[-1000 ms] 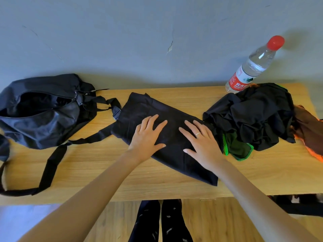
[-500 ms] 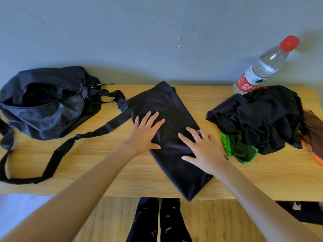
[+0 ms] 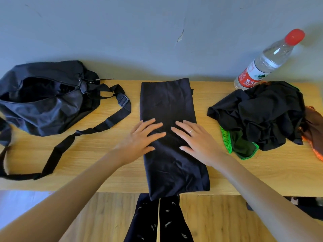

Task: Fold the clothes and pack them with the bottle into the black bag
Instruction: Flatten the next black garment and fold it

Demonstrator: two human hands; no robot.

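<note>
A dark folded garment [image 3: 167,102] lies as a long strip across the middle of the wooden table [image 3: 97,158], its near end hanging over the front edge. My left hand [image 3: 139,138] and my right hand [image 3: 197,138] press flat on its middle, fingers straight. The black bag [image 3: 43,103] sits at the left with its zip open and its strap [image 3: 57,151] trailing toward the front. A clear water bottle [image 3: 264,63] with a red cap stands at the back right. A crumpled pile of black and green clothes [image 3: 262,116] lies in front of the bottle.
A brown and orange garment [image 3: 314,137] lies at the table's right edge beside the pile. A grey wall runs right behind the table. My legs and the wooden floor show below the front edge.
The dark garment has turned from a diagonal to lie straight, front to back. Both hands turned with it and stay flat on it.
</note>
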